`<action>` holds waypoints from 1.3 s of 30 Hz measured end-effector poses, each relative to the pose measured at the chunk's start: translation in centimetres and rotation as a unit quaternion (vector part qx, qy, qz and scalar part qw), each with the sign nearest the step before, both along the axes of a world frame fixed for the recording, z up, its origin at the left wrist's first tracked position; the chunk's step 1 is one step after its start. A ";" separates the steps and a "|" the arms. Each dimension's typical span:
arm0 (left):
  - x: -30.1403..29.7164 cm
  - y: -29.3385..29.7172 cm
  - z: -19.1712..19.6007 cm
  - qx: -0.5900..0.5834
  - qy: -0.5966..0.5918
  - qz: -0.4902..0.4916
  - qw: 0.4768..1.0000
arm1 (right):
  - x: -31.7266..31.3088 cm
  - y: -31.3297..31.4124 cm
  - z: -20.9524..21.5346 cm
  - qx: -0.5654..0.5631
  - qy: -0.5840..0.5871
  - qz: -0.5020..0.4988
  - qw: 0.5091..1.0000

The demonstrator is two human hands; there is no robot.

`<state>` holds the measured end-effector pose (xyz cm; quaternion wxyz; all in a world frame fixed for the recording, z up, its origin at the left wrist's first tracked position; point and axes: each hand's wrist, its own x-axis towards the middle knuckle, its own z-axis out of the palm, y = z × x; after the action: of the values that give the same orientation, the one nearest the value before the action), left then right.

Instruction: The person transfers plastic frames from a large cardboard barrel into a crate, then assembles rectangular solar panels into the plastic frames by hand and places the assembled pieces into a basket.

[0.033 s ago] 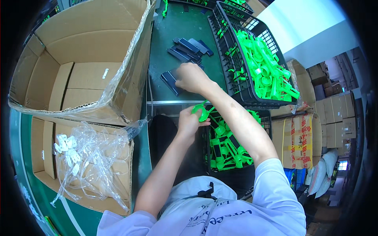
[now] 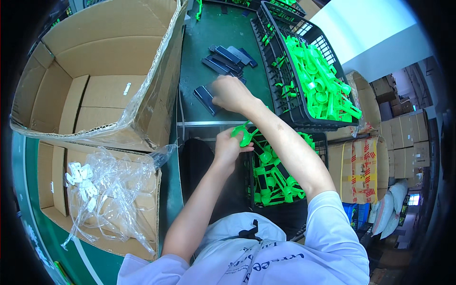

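Note:
My left hand [image 2: 227, 151] is closed round a bright green plastic part [image 2: 244, 136], in front of the table's near edge. Its fingers wrap the part, so its full shape is hidden. Over the table my right hand [image 2: 232, 95] is curled, its knuckles up and its fingertips out of sight. Right beside that hand lies a dark, flat rectangular strip [image 2: 205, 98]. A loose pile of similar dark strips [image 2: 227, 58] lies just beyond it. Below my right forearm, a black crate [image 2: 324, 151] holds green parts [image 2: 275, 178], some with dark rectangular pieces on them.
A black plastic crate [image 2: 280, 90] heaped with green parts [image 2: 316, 78] stands on the green table [image 2: 199, 42] at the right. On the left are a large open carton [image 2: 156, 95] and a lower carton [image 2: 154, 204] with clear plastic film [image 2: 123, 190] and white pieces [image 2: 83, 180].

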<state>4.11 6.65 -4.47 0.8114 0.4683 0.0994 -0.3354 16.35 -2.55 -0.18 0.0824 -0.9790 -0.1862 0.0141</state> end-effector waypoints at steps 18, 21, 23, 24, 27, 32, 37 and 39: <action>0.4 0.1 0.3 0.004 0.010 0.039 0.999 | -0.8 -4.2 -0.8 0.436 0.056 -0.239 0.866; 0.5 0.6 0.0 -0.002 0.022 0.039 0.999 | -3.1 -3.3 1.2 0.618 0.214 -0.307 0.691; 0.6 0.7 -0.2 -0.008 0.015 0.039 0.999 | -4.7 -3.2 2.1 0.655 0.239 -0.292 0.655; 0.6 0.8 -0.4 -0.012 0.013 0.041 0.999 | -5.5 -3.1 2.3 0.676 0.212 -0.255 0.658; 0.6 0.9 -0.4 -0.002 0.001 0.060 0.998 | -7.2 -3.5 2.6 0.708 0.153 -0.221 0.653; 0.5 0.8 0.0 -0.019 -0.033 0.042 0.998 | -9.7 -4.8 0.7 0.566 -0.037 -0.219 0.794; 0.5 0.7 -1.5 -0.139 0.083 0.029 0.986 | -11.2 -3.4 -2.4 0.345 -0.263 -0.195 0.880; 0.3 0.5 -0.1 -0.092 0.074 0.027 0.993 | -12.0 -3.2 -2.9 0.316 -0.254 -0.180 0.896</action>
<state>4.42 7.16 -4.61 0.8503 0.3626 0.1405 -0.3546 4.39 -5.79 -3.07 0.3380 -0.8885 -0.0163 -0.3098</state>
